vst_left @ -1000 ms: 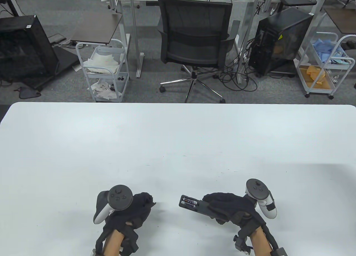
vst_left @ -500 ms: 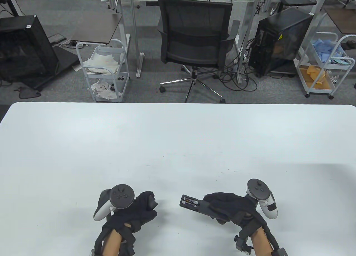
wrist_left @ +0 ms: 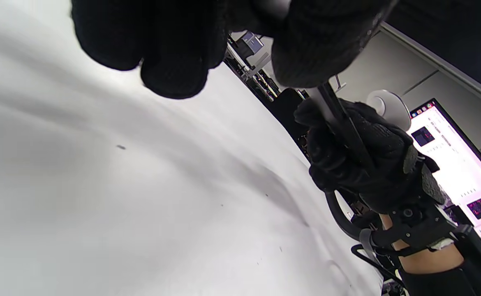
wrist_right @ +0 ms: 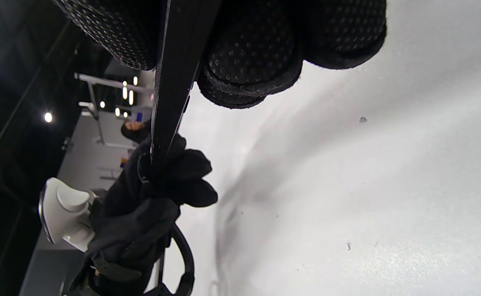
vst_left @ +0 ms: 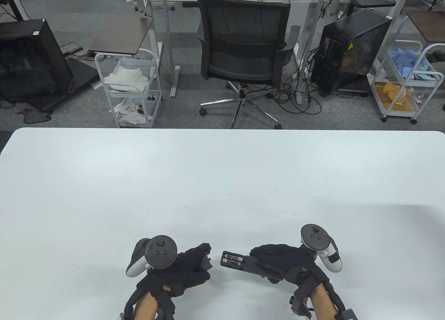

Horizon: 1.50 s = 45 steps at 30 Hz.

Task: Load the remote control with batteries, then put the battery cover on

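My right hand (vst_left: 278, 261) grips a black remote control (vst_left: 243, 263) by its middle, just above the white table (vst_left: 222, 177). Its open battery bay points left and two batteries (vst_left: 233, 258) lie in it. My left hand (vst_left: 189, 266) pinches the small dark battery cover (vst_left: 206, 260) a short gap left of the remote's open end. In the left wrist view the cover (wrist_left: 339, 119) runs from my fingertips toward the right hand (wrist_left: 359, 164). In the right wrist view the remote (wrist_right: 174, 82) shows edge-on, reaching toward the left hand (wrist_right: 154, 205).
Both hands are near the table's front edge. An office chair (vst_left: 243, 49) and two white carts (vst_left: 130, 90) stand on the floor beyond the far edge. A lit monitor (wrist_left: 462, 164) shows behind the right hand in the left wrist view.
My left hand has moved right with the cover, closing most of the gap to the remote's open end. My right hand has shifted the remote slightly left.
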Tool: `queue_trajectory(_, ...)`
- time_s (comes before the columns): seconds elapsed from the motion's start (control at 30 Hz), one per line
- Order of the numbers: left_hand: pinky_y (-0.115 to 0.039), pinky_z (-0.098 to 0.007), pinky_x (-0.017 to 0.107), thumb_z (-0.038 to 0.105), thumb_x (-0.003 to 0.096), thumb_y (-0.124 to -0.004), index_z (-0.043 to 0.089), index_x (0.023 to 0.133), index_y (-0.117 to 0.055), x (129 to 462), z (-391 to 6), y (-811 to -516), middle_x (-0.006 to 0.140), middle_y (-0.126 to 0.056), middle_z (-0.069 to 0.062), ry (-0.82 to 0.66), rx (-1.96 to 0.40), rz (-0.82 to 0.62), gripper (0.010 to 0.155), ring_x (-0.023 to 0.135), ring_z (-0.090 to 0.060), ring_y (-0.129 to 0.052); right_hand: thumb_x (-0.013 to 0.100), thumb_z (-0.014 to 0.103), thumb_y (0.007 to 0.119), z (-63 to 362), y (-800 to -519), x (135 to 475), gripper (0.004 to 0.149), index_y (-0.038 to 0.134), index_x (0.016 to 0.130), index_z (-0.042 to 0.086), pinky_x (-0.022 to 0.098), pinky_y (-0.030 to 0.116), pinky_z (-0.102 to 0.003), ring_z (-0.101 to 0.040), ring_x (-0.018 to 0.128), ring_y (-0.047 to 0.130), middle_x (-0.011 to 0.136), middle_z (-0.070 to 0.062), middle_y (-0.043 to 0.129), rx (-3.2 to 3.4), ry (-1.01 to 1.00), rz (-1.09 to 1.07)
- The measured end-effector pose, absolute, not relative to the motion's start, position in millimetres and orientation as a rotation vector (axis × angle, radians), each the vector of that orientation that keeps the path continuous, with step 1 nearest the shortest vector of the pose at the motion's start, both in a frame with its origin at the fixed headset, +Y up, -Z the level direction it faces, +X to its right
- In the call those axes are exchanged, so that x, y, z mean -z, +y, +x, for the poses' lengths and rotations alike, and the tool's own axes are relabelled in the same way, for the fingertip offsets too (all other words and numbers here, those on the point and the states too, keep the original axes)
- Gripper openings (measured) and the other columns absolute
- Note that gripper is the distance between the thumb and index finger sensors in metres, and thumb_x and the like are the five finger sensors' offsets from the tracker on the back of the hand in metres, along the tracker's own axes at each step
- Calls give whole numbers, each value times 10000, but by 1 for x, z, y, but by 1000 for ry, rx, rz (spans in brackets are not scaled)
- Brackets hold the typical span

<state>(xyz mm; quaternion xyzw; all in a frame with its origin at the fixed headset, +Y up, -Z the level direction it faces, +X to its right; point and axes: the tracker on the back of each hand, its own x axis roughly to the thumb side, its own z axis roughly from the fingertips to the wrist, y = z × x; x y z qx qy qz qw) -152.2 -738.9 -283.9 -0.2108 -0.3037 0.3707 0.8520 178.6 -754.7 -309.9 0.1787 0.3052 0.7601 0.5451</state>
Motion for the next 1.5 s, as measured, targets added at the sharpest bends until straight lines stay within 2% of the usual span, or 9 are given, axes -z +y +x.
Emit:
queue_trajectory(0.23, -671, -596, 692, 375, 595, -819, 79, 1169, -362, 282, -140, -737, 1139, -554, -279, -675, -757, -445, 791, 929, -398, -795, 561, 389, 792, 171, -756, 309, 497, 757, 985, 129, 423, 830, -374, -159, 389, 963, 702, -120, 978, -1827, 759, 445)
queue_trajectory(0.6, -633, -603, 713, 378, 598, -819, 107, 1185, -354, 281, -120, -739, 1192, -485, -256, -713, -700, -475, 796, 990, -409, -729, 564, 392, 788, 158, -760, 307, 495, 751, 989, 141, 434, 826, -372, -157, 400, 960, 712, -114, 973, -1881, 808, 460)
queue_trajectory(0.93, -611, -617, 715, 401, 606, -777, 130, 1190, -350, 280, -109, -745, 1201, -467, -264, -697, -616, -503, 772, 981, -416, -725, 563, 376, 786, 154, -761, 305, 494, 741, 995, 141, 444, 823, -373, -159, 407, 957, 724, -115, 968, -1860, 834, 477)
queue_trajectory(1.17, -615, -619, 712, 404, 584, -794, 171, 1199, -414, 279, -105, -745, 1203, -504, -230, -713, -633, -510, 760, 962, -422, -742, 565, 355, 779, 152, -762, 304, 482, 732, 999, 149, 452, 823, -371, -158, 410, 954, 732, -116, 964, -1826, 840, 485)
queue_trajectory(1.5, -621, -625, 698, 433, 570, -801, 209, 1205, -438, 283, -108, -753, 1175, -563, -255, -665, -672, -569, 765, 924, -417, -774, 571, 342, 758, 150, -767, 304, 473, 722, 1004, 156, 453, 832, -363, -149, 409, 956, 730, -127, 957, -1771, 871, 456)
